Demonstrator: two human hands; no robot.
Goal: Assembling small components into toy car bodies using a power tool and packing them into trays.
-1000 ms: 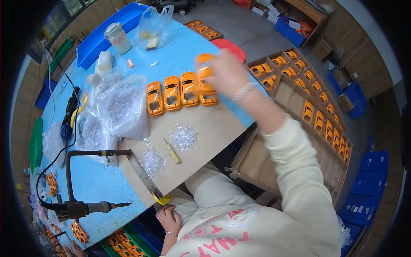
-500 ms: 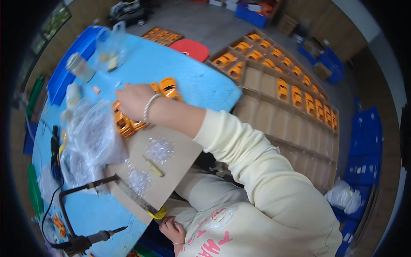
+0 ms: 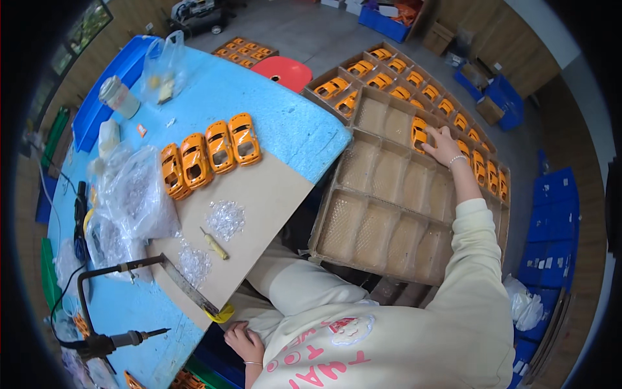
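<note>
My right hand point(image 3: 442, 144) reaches out to the right and grips an orange toy car body point(image 3: 420, 132) in a compartment of a cardboard tray point(image 3: 382, 214) lined with bubble wrap. My left hand point(image 3: 245, 342) rests low against my lap, fingers curled, holding nothing that I can see. Several orange toy car bodies point(image 3: 208, 154) lie in a row at the far edge of a brown board point(image 3: 259, 207) on the blue table point(image 3: 214, 91). Two small heaps of clear plastic parts point(image 3: 225, 218) and a yellow-handled screwdriver point(image 3: 214, 244) lie on the board.
Clear bags of parts point(image 3: 133, 194) sit left of the board. A soldering iron point(image 3: 110, 340) on a stand is at the near left. More trays of orange car bodies point(image 3: 414, 84) stretch to the far right. A red stool point(image 3: 287, 70) stands beyond the table.
My right hand left the row of cars on the board and swung right to the cardboard tray, carrying one orange car body there. The view turned right.
</note>
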